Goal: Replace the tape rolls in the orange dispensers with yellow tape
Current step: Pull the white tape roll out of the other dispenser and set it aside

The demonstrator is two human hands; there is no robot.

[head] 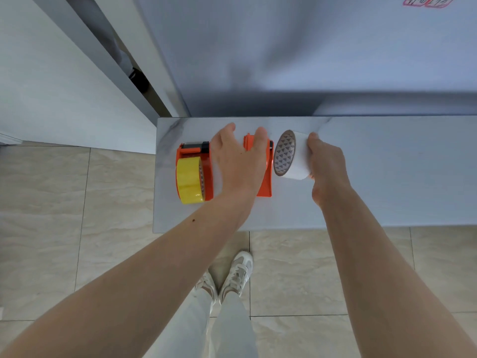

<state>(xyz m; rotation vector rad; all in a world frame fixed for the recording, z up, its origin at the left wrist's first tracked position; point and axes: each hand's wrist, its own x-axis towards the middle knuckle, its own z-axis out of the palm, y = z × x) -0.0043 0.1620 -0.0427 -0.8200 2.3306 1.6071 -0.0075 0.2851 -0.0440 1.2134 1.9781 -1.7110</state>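
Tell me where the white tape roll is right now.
In the head view, the white tape roll is gripped by the right hand, just right of the second orange dispenser that the left hand holds.

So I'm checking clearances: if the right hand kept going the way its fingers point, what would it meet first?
Beyond the right hand and its white tape roll, only bare table, then probably the grey wall; depth is unclear.

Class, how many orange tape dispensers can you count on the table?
2. One dispenser stands at the table's left end and holds a yellow roll. The second dispenser is beside it, under the left hand. The hand may hide more.
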